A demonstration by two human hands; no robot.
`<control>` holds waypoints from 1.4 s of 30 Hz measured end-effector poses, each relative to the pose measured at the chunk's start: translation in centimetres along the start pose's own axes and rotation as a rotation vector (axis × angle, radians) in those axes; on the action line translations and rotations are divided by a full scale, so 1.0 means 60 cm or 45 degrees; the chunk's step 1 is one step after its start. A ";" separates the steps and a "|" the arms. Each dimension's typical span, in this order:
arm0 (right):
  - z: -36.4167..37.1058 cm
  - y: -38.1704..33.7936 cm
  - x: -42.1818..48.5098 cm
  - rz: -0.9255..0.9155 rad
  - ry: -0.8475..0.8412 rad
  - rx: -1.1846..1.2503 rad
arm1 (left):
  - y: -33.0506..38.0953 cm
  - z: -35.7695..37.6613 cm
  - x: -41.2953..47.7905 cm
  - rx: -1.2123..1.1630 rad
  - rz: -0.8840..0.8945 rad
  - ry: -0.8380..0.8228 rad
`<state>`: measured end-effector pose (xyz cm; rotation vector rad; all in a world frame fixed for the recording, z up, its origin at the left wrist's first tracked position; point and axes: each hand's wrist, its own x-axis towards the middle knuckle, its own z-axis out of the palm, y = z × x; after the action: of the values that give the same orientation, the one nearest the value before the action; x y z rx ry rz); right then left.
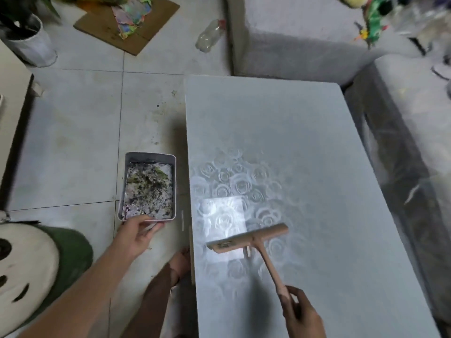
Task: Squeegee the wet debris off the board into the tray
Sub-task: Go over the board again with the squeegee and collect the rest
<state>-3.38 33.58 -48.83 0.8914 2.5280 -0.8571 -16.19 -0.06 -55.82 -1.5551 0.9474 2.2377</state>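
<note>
Head view: rose-embossed board (292, 142) beside tiled floor (73, 118), left grip (136, 237) holding tray (150, 156), right grip (302, 315) holding squeegee handle (271, 269)

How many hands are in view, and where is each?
2. The left hand holds the near edge of the tray, left of the board; the right hand grips the squeegee handle at the board's near end. None seems hidden.
</note>
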 end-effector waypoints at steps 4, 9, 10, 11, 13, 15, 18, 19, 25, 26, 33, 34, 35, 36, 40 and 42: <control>-0.001 0.104 -0.102 0.065 0.025 0.023 | -0.026 -0.045 -0.080 0.010 -0.073 -0.025; -0.025 0.205 -0.234 0.121 -0.055 0.005 | -0.065 -0.104 -0.159 0.142 -0.099 -0.018; -0.035 0.224 -0.263 0.136 -0.094 -0.024 | -0.073 -0.114 -0.172 0.155 -0.108 -0.023; -0.044 0.244 -0.286 0.144 -0.119 -0.053 | -0.080 -0.123 -0.181 0.166 -0.117 -0.026; -0.059 0.280 -0.330 0.196 -0.125 -0.019 | -0.097 -0.140 -0.196 0.205 -0.127 -0.019; -0.068 0.318 -0.365 0.275 -0.219 0.127 | -0.110 -0.154 -0.205 0.205 -0.141 -0.003; -0.027 0.374 -0.406 0.313 -0.150 0.119 | -0.130 -0.174 -0.214 0.276 -0.155 0.005; -0.007 0.369 -0.418 0.279 -0.087 0.066 | -0.136 -0.179 -0.212 0.311 -0.159 0.004; 0.113 0.237 -0.292 0.087 -0.145 -0.273 | -0.148 -0.197 -0.196 0.350 -0.207 -0.062; 0.122 0.198 -0.249 0.024 -0.142 -0.271 | -0.151 -0.197 -0.192 0.341 -0.215 -0.072; 0.079 0.093 -0.170 -0.149 -0.094 -0.413 | -0.161 -0.193 -0.182 0.272 -0.211 -0.046; 0.067 0.115 -0.197 -0.139 -0.070 -0.410 | -0.162 -0.195 -0.181 0.267 -0.213 -0.038; 0.053 0.137 -0.223 -0.117 -0.039 -0.399 | -0.162 -0.191 -0.179 0.251 -0.219 -0.036; 0.046 0.162 -0.255 -0.070 -0.032 -0.383 | -0.162 -0.194 -0.178 0.229 -0.219 -0.022; 0.052 0.195 -0.295 -0.029 -0.105 -0.458 | -0.157 -0.192 -0.163 0.129 -0.183 0.013; 0.079 0.163 -0.261 -0.115 -0.133 -0.461 | -0.155 -0.192 -0.148 0.110 -0.173 0.034</control>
<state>15.27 29.55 -49.20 0.6044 2.5320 -0.4332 0.91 0.97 -53.63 -1.5662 0.9044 2.0617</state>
